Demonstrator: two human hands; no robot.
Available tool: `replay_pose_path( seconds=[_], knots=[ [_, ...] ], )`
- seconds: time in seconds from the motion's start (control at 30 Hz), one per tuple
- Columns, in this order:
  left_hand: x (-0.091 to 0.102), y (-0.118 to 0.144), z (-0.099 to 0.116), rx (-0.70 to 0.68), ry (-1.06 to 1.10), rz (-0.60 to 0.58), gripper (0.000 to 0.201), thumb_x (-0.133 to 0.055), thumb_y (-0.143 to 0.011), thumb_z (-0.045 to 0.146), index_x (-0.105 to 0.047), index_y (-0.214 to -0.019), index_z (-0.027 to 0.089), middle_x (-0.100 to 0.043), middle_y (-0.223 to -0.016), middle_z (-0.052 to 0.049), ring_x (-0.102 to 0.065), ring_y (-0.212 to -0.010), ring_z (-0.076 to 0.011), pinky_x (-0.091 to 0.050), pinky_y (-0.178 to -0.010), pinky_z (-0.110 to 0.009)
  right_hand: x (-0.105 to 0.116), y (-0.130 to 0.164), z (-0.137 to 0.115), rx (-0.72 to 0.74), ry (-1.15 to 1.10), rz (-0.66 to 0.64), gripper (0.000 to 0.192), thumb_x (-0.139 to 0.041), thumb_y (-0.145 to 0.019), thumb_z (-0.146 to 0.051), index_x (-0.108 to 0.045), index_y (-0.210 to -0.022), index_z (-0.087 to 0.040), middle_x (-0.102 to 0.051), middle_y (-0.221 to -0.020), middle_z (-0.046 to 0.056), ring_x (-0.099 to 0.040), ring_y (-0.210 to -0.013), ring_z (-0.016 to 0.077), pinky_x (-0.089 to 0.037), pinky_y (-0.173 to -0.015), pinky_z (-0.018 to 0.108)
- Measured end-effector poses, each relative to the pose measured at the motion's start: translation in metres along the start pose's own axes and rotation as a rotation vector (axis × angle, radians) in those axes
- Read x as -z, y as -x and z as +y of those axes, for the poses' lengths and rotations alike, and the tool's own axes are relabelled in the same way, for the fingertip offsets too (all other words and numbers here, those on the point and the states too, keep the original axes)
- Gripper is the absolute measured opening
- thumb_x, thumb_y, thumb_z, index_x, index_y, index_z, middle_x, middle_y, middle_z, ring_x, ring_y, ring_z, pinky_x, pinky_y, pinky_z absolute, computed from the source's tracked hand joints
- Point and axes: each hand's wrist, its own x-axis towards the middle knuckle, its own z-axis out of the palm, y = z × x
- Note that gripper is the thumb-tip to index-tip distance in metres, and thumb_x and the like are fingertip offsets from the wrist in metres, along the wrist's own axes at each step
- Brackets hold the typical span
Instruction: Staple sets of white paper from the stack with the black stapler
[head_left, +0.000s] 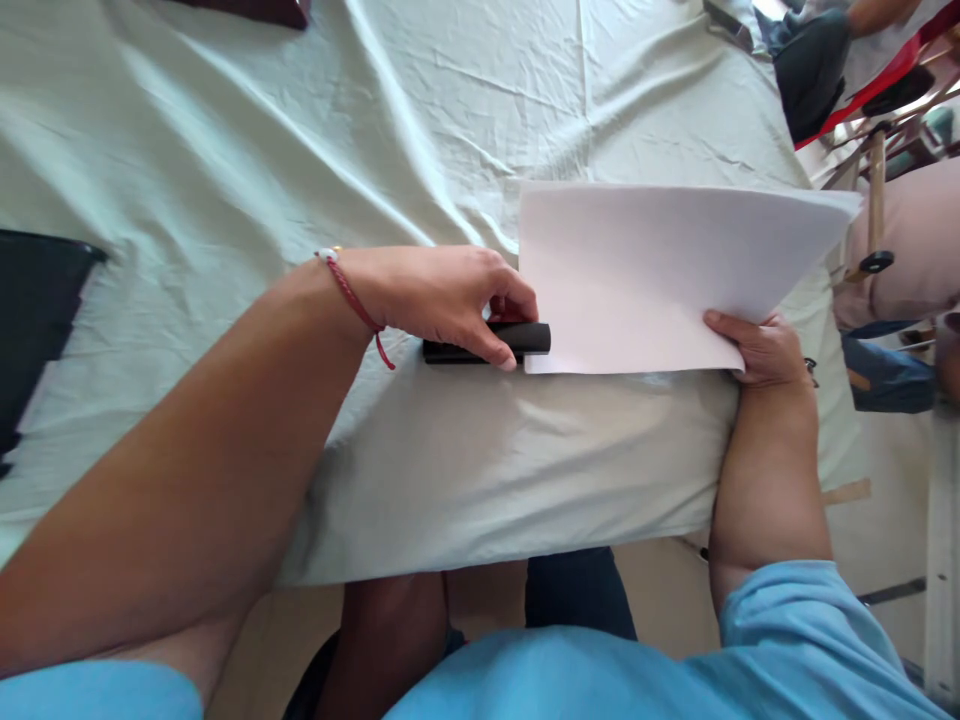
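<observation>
Stapler [486,345] half under left hand [442,295]

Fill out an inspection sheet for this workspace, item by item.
Surface: table under a wrinkled pale green cloth.
Job's things: black stapler lying at the near left corner of a stack of white paper.
Clutter: black container at the left edge; dark object at the far edge.
Grippers: left hand grips the stapler from above; right hand pinches the paper's near right corner.
Cables: nothing seen.
Surroundings: another person seated at the far right; red-framed chair nearby.
</observation>
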Motion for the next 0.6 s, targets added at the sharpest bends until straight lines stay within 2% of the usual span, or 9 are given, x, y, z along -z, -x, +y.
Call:
replay_pose_path(
  seconds=[0.1, 0.2, 0.27, 0.37, 0.47, 0.6],
  knots=[
    [-0.001, -0.001, -0.005, -0.022, 0.074, 0.030, 0.031, -0.082, -0.090, 0.053, -0.090, -0.104, 0.027, -0.080, -0.091, -0.001, -0.069, -0.078, -0.0187, -0.045, -0.070, -0.028, -0.001, 0.000, 0.000, 0.000, -0.002, 0.009, 0.058, -0.110, -0.033, -0.020, -0.086, -0.086, -0.019, -0.088, -0.096, 0.007, -0.075, -0.082, 0.0209, -0.066, -0.069, 0.031],
    [-0.004, -0.003, -0.007, -0.025, 0.140, 0.060, 0.030, -0.079, -0.093, 0.053, -0.086, -0.102, 0.025, -0.076, -0.084, -0.002, -0.065, -0.074, -0.0183, -0.044, -0.067, -0.029, 0.000, -0.002, 0.001, 0.013, -0.005, 0.010, 0.061, -0.111, -0.034, -0.021, -0.085, -0.089, -0.019, -0.088, -0.097, 0.007, -0.076, -0.083, 0.0214, -0.066, -0.070, 0.031],
    [-0.006, -0.005, -0.008, -0.017, 0.215, 0.061, 0.029, -0.082, -0.089, 0.052, -0.077, -0.092, 0.024, -0.069, -0.076, -0.001, -0.059, -0.069, -0.0183, -0.042, -0.064, -0.030, 0.001, -0.003, 0.002, 0.012, -0.018, 0.013, 0.063, -0.112, -0.034, -0.021, -0.085, -0.091, -0.018, -0.088, -0.098, 0.007, -0.077, -0.084, 0.0219, -0.067, -0.071, 0.032],
    [-0.007, -0.006, -0.009, 0.019, 0.308, 0.067, 0.038, -0.087, -0.083, 0.052, -0.059, -0.080, 0.026, -0.055, -0.069, 0.002, -0.045, -0.064, -0.0171, -0.036, -0.060, -0.033, 0.001, -0.004, 0.004, 0.008, -0.040, 0.015, 0.062, -0.112, -0.036, -0.019, -0.085, -0.092, -0.018, -0.088, -0.098, 0.006, -0.077, -0.084, 0.0219, -0.067, -0.072, 0.032],
    [-0.005, -0.008, -0.007, 0.085, 0.256, 0.056, 0.044, -0.087, -0.081, 0.047, -0.048, -0.077, 0.027, -0.047, -0.069, 0.003, -0.040, -0.064, -0.0174, -0.032, -0.058, -0.033, 0.001, -0.004, 0.005, 0.008, -0.043, 0.006, 0.059, -0.112, -0.036, -0.020, -0.084, -0.088, -0.020, -0.088, -0.094, 0.004, -0.076, -0.081, 0.0205, -0.067, -0.069, 0.030],
    [-0.001, -0.011, 0.000, 0.164, 0.129, -0.014, 0.044, -0.085, -0.082, 0.047, -0.046, -0.078, 0.028, -0.049, -0.068, 0.002, -0.043, -0.065, -0.0199, -0.034, -0.060, -0.034, 0.001, -0.005, 0.006, 0.015, -0.032, -0.006, 0.061, -0.113, -0.037, -0.023, -0.084, -0.090, -0.019, -0.087, -0.095, 0.005, -0.077, -0.082, 0.0205, -0.067, -0.072, 0.030]
  ],
)
